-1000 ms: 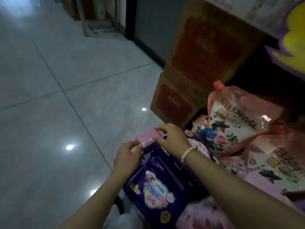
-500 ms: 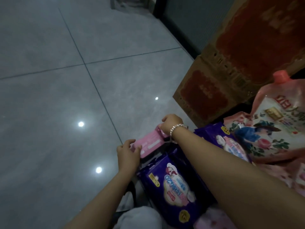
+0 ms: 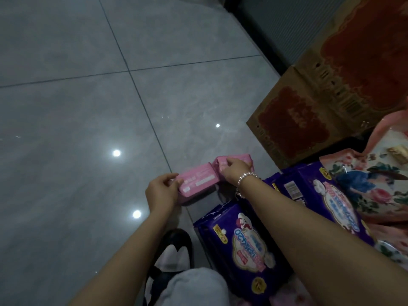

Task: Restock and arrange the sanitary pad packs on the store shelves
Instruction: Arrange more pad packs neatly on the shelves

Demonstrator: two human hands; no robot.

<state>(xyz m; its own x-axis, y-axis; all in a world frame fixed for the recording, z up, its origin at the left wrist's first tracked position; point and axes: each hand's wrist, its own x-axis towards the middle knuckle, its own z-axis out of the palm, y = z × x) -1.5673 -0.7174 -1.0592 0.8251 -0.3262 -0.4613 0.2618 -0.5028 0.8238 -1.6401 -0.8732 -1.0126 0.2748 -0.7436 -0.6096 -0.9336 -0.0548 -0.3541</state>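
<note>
Open tiled floor [image 3: 77, 129] to your left — your left hand [image 3: 162, 193] and right hand [image 3: 235, 172] grasp pink pad packs [image 3: 198, 183] beside purple packs [image 3: 242, 246].

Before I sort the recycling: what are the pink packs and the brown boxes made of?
Pink packs: seemingly thin soft plastic film, faintly glossy, with gathered ends; both hands grip them. Brown boxes: corrugated cardboard by the look, matte, with printed red panels and folded edges.

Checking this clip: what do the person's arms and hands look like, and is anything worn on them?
Both forearms are bare, with no sleeves, gloves or rings in view. The right hand has a beaded bracelet of pale, shiny beads around the wrist. The left hand and its wrist carry nothing.
</note>
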